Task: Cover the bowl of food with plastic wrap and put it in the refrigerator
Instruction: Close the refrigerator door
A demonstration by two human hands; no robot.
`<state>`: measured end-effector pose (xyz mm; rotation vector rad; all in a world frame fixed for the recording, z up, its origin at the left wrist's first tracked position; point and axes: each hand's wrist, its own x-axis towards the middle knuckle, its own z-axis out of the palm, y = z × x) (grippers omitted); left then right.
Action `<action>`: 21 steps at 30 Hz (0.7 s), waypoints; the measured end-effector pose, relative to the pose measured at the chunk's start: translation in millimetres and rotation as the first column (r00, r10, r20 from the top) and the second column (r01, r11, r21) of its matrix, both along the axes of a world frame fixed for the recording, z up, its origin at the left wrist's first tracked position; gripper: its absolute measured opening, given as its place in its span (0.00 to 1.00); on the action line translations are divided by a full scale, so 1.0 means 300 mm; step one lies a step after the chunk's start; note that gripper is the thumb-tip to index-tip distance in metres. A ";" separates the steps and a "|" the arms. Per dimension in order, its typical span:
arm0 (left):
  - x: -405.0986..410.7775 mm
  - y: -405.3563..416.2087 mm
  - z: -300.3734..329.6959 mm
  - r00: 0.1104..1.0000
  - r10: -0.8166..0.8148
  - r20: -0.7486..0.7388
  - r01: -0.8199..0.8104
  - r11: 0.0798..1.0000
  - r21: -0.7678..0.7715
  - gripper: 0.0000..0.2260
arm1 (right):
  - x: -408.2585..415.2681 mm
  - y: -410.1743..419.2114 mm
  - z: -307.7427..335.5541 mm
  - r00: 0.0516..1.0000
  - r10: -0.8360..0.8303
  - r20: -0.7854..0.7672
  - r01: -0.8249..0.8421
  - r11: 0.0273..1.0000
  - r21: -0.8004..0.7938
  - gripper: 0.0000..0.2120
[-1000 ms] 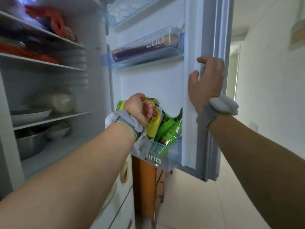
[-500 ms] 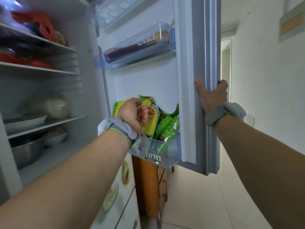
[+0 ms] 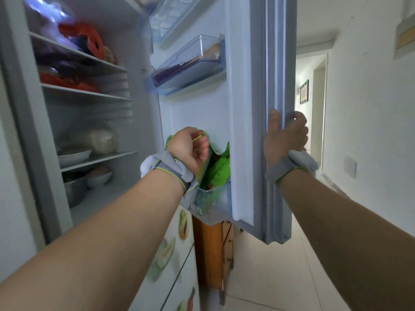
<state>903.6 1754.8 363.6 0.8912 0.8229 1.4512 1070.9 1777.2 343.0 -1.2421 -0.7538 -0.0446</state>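
Observation:
The refrigerator stands open, and its door (image 3: 272,63) is swung partway round so that I see it nearly edge-on. My right hand (image 3: 285,136) is wrapped around the door's outer edge at mid height. My left hand (image 3: 189,147) is curled into a fist at the lower door bin (image 3: 210,212), with its fingers around the top of a yellow-green packet (image 3: 203,163). A white bowl of food (image 3: 98,176) sits on the lowest shelf beside a metal bowl (image 3: 75,190). I cannot tell whether plastic wrap covers the white bowl.
Shelves hold a white plate (image 3: 74,154), a pale wrapped bundle (image 3: 98,140) and red bags (image 3: 89,40). The door has a clear upper box (image 3: 190,61) and green packets (image 3: 219,170) in its lower bin. A wooden cabinet (image 3: 213,254) stands under the door. A tiled hallway (image 3: 269,277) runs on the right.
My right hand has slid down the door's edge and closed around it. The door has swung further towards the cabinet. My left hand has stayed at the packets in the bin.

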 end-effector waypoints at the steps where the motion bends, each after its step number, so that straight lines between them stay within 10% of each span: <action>1: -0.017 -0.027 0.001 1.000 0.008 0.003 -0.008 1.000 0.007 0.11 | -0.037 -0.028 -0.003 1.000 0.014 0.005 -0.014 1.000 -0.001 0.26; 21: -0.399 -0.347 -0.012 0.967 0.253 -0.022 -0.253 0.968 0.003 0.13 | -0.639 -0.243 -0.036 0.924 0.353 0.150 -0.354 0.935 -0.021 0.27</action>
